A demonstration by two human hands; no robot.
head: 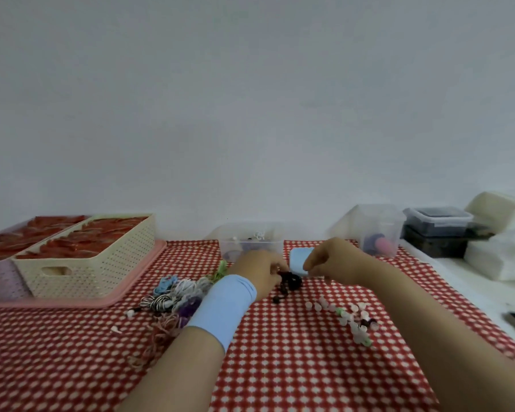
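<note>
A dark beaded string [289, 282] lies bunched on the red checked cloth [280, 352] between my hands. My left hand [259, 270], with a light blue band on its wrist, pinches the bunch at its left side. My right hand [333, 261] hovers just right of it, fingers curled down toward the beads and in front of a small light blue box [298, 258]. Whether the right fingers hold anything is hidden. A row of pale pink and white beads [345, 316] lies on the cloth under my right forearm.
A pile of coloured cords and threads [173, 298] sits left of my left wrist. A cream basket [87, 263] with red items stands on a pink tray [125, 292] at left. Clear plastic boxes [250, 239] [378, 230], a dark lidded box [437, 230] and white packets [503, 251] line the back and right.
</note>
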